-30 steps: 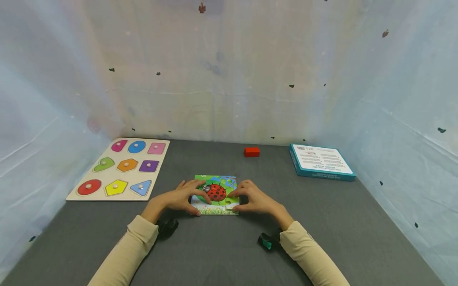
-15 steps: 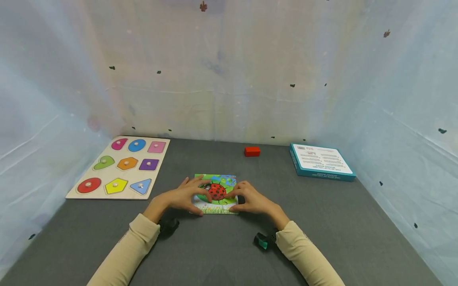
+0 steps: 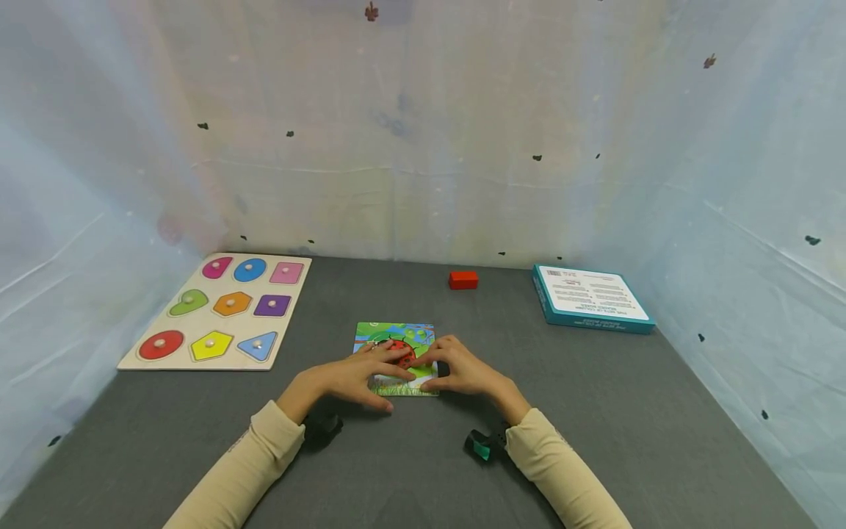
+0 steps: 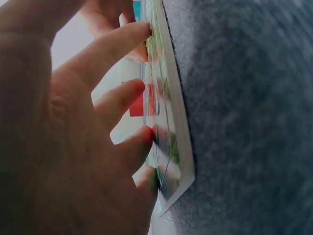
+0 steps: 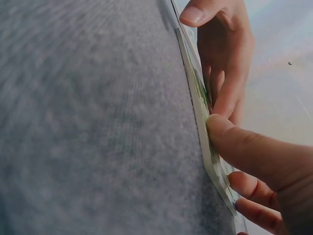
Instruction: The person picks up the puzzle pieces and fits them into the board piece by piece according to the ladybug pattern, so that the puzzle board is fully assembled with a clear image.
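A small square ladybird jigsaw puzzle (image 3: pixel 419 334) lies flat on the grey table in the head view. Spread fingers of my left hand (image 3: pixel 363 376) rest across its middle and cover part of the ladybird. At the lower right corner, my right hand (image 3: pixel 465 371) has thumb and bent fingers around a corner puzzle piece (image 3: pixel 424 373), which looks level with the picture. The right wrist view has the right thumb (image 5: pixel 244 147) on the puzzle's near edge. In the left wrist view, the left fingertips touch the puzzle's surface (image 4: pixel 168 132).
A wooden shape board (image 3: pixel 220 312) with several knobbed coloured pieces lies at the left. A red block (image 3: pixel 463 280) sits behind the puzzle. At the back right is a flat teal and white box (image 3: pixel 591 297). Pale sheets (image 3: pixel 423 147) enclose the table.
My left hand has moved right and flattened over the puzzle. The corner piece, visibly offset a second ago, has settled level with its neighbours. My right hand has shifted slightly left.
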Demonstrator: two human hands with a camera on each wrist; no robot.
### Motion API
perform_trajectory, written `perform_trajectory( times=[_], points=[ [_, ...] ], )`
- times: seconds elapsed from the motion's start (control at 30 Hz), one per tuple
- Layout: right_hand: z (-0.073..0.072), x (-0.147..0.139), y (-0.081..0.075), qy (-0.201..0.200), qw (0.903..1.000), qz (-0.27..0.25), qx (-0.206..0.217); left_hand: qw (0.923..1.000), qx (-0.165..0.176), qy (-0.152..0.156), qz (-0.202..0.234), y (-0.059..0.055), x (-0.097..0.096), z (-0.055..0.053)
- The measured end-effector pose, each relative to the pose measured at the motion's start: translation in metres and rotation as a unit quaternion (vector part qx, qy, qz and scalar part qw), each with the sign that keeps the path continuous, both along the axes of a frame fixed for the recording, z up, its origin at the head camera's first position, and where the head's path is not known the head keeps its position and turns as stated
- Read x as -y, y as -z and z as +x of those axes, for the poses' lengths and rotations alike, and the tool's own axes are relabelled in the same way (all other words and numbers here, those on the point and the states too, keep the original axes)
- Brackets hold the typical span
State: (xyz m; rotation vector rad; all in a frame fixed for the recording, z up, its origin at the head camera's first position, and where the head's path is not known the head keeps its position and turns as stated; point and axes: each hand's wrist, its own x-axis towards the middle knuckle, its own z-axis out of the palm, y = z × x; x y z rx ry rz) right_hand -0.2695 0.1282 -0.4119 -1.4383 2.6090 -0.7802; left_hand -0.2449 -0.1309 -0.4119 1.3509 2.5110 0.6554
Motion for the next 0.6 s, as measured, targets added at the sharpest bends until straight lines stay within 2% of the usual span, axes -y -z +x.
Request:
perform_trajectory(
  times=[0.13,0.37,0.6],
  points=[
    [0.0003,-0.0001,0.0017,-0.002,1.0000,-0.007,-0.005,1.0000,0.006,-0.002,0.000,0.0010,-0.0003,-0.0002],
    [0.0000,-0.0002,0.0035,-0.003,1.0000,-0.008,-0.001,0.9995,0.013,-0.023,-0.019,0.0005,-0.0004,-0.0006],
    [-0.0015,0.0001,0.0044,0.010,0.9999,-0.001,-0.005,0.9992,0.022,-0.030,-0.011,-0.0015,-0.0015,0.0006]
  ],
)
